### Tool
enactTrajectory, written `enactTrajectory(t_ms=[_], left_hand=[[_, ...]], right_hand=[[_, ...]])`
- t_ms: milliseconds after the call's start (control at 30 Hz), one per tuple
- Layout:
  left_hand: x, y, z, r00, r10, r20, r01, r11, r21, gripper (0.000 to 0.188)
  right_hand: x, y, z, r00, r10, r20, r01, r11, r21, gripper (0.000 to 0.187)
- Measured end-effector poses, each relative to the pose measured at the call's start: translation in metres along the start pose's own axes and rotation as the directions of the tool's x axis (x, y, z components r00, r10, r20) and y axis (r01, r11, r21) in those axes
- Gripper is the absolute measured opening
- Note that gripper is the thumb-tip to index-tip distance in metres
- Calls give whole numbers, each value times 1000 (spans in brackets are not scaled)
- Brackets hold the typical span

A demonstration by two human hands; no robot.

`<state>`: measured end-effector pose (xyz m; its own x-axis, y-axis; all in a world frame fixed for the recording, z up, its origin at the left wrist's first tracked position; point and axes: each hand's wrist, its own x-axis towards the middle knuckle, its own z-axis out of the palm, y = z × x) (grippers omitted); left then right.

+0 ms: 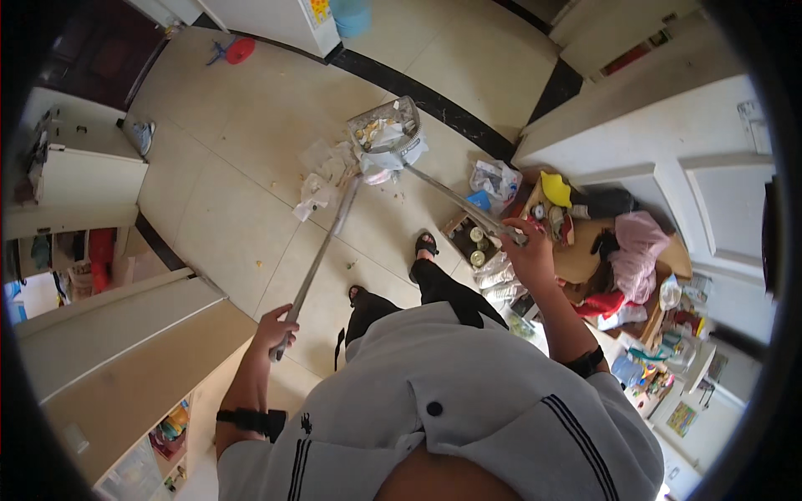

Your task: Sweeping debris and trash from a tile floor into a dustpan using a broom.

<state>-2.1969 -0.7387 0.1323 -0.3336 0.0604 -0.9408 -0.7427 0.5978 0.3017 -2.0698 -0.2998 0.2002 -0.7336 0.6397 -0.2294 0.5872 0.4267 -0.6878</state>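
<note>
My left hand (274, 330) is closed round the upper end of a long grey pole (330, 238). The pole slants down to the floor beside crumpled white plastic and paper litter (317, 188); its head cannot be made out. My right hand (528, 246) grips a second long grey pole (455, 199). That one runs to the near edge of a grey open container (408, 117), full of crumpled white bags and yellowish scraps. A white plastic bag hangs over its near side. Whether the pole is fixed to the container, I cannot tell.
Crumbs dot the tiles. To the right stand a tied white bag (495, 179), a box with cans (476, 242) and cardboard with a pink bag (639, 250). Cabinets (92, 175) line the left. A red round object (241, 51) lies far left; a blue bucket (351, 17) stands beyond.
</note>
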Motion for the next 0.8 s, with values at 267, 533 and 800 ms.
enactTrajectory(t_ms=[267,533,800], left_hand=[[-41,8,60,997,-74,37,79,981,-176,58],[-51,7,37,996,-88,28,91,987,-131,60],[28,59,60,952,61,300,-35,995,-93,52]], right_hand=[[67,-35,3,968,-132,212,158,981,-110,25],[69,-37,10,962,29,272,-34,999,14,25],[51,-44,-11,990,43,138,-57,993,99,24]])
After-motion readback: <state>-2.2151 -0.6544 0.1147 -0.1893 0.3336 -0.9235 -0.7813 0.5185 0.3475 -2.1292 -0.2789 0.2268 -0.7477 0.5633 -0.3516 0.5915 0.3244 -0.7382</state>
